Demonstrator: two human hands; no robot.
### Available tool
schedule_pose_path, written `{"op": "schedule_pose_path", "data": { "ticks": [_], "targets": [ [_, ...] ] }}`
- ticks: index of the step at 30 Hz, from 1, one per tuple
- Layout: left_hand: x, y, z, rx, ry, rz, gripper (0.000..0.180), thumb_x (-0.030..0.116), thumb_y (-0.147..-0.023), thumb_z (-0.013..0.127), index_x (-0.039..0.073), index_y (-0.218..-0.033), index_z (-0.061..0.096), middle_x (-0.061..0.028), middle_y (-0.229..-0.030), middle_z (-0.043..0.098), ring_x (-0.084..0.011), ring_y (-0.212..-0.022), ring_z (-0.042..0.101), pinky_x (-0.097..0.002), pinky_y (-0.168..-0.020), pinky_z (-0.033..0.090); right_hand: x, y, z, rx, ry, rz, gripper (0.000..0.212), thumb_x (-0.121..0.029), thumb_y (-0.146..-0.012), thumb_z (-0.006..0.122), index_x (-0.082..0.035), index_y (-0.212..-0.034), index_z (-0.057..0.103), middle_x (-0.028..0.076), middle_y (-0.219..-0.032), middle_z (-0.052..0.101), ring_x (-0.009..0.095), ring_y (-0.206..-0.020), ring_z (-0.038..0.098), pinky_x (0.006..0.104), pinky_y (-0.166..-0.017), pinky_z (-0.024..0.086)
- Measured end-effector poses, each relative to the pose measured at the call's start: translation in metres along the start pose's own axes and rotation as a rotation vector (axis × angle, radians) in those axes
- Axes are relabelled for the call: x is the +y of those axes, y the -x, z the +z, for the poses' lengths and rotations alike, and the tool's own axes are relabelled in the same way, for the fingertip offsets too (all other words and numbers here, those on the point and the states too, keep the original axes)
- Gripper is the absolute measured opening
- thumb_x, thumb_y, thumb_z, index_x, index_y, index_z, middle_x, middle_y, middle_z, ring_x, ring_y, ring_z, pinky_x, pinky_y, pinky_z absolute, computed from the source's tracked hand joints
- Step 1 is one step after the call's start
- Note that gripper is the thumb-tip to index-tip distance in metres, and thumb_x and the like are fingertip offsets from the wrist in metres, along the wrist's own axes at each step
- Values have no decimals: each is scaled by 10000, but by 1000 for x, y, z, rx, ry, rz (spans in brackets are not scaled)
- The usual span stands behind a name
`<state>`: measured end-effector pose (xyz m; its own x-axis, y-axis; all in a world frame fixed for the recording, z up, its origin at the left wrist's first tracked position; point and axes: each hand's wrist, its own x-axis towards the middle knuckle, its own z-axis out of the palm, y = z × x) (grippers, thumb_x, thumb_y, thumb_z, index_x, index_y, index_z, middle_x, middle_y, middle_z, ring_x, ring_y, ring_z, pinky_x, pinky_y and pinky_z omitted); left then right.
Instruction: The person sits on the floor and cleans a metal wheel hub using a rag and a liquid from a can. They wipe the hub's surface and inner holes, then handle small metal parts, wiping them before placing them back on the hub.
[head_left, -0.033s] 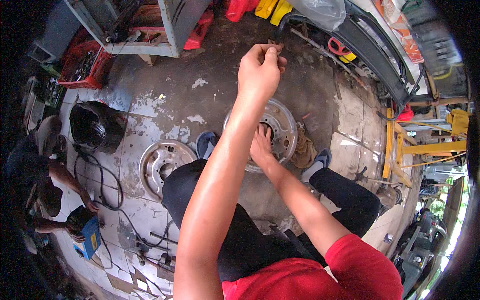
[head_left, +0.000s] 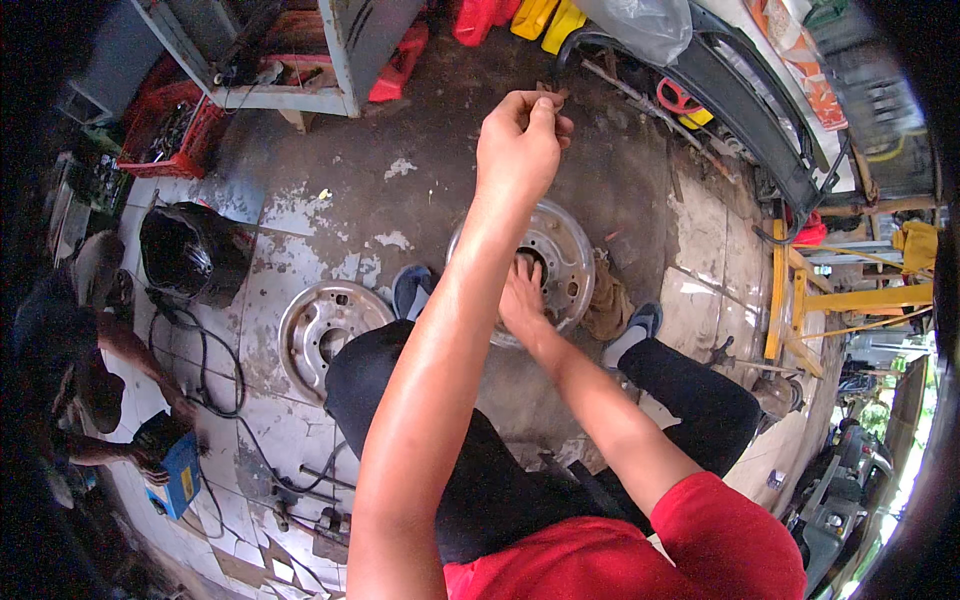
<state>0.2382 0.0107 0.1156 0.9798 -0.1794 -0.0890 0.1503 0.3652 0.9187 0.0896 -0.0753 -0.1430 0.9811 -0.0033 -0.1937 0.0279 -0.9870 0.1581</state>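
Observation:
My left hand [head_left: 520,140] is raised above the floor, its arm stretched out in front of me. Its fingers are curled into a pinch, and a small brownish bit shows at the fingertips, too unclear to name. Below it, a grey steel wheel rim [head_left: 572,250] lies between my feet, partly hidden by my left forearm. My right hand [head_left: 522,298] rests on this rim, fingers stretched toward the centre hole. A brown rag [head_left: 607,300] lies against the rim's right side. To the left, a second steel wheel rim [head_left: 300,335] lies near my knee.
A co-worker at left handles a blue box [head_left: 180,480]. Black hoses [head_left: 240,390] cross the tiles near a black bag [head_left: 190,250]. A red crate [head_left: 180,140] and metal stand [head_left: 345,60] are far left; a yellow frame [head_left: 850,298] stands at right.
The co-worker's hand by the blue box has shifted slightly and is blurred. My hands and the rims look almost the same.

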Motion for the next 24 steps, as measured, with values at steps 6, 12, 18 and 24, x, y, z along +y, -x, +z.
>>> {"op": "schedule_pose_path", "data": {
  "ticks": [6,12,18,24],
  "targets": [
    [-1,-7,2,15,15,23,242,149,-993,488,-34,-1037,640,-81,-792,682,-120,-671,629,-276,-627,514,0,-5,1,23,37,-36,520,-181,-895,526,-100,-1404,465,105,-1362,491,305,-1292,423,597,-1082,276],
    [-4,-11,5,9,-6,31,237,150,-987,497,-32,-1038,640,-79,-780,685,-119,-665,631,-278,-617,509,-12,0,2,60,-37,-7,523,-184,-901,524,-102,-1415,466,103,-1346,502,311,-1284,436,582,-1072,287],
    [-5,-11,0,22,-36,91,223,137,-983,499,-28,-1027,643,-83,-776,686,-126,-662,627,-283,-606,501,-1,-11,-5,-3,-29,-39,533,-162,-913,501,-110,-1439,436,117,-1378,479,340,-1318,410,601,-1088,265],
    [-10,-10,3,57,-132,91,214,146,-955,526,-16,-993,660,-123,-771,717,-214,-767,711,-351,-747,533,1,3,0,34,-171,-106,516,-112,-900,511,-121,-1414,463,113,-1386,450,335,-1329,387,600,-1082,277]
  ]
}}
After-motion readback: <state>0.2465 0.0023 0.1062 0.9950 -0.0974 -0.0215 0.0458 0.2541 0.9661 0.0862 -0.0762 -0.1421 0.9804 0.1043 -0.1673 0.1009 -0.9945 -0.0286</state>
